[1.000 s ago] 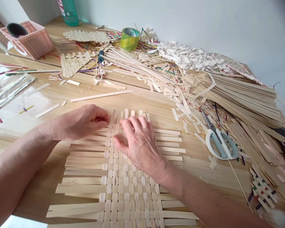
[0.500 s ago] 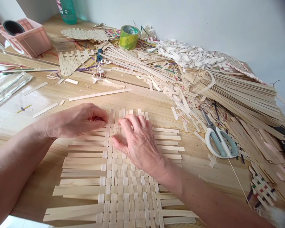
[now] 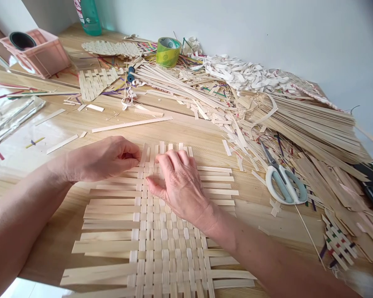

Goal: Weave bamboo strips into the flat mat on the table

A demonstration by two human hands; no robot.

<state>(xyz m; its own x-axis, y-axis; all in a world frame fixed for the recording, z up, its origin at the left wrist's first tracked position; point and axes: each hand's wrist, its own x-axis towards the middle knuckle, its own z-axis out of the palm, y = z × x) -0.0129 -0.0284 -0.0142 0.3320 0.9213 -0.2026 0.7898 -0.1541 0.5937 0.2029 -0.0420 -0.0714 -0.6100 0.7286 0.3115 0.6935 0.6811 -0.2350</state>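
A mat of pale wooden strips, woven over and under, lies in front of me with loose strip ends sticking out on both sides and at the far end. At its far left corner my left hand has thumb and forefinger pinched on the end of a crosswise wooden strip; the other fingers are curled in. My right hand lies on the far part of the weave, thumb spread away from the bent fingers. It presses on the strips and hides part of them.
White-handled scissors lie on the right among offcuts. Behind them sits a thick bundle of wooden strips. A roll of yellow-green tape, a pink basket and a green bottle stand along the back.
The view has shifted slightly. Both hands keep nearly the same places on the mat, and the weave looks unchanged.
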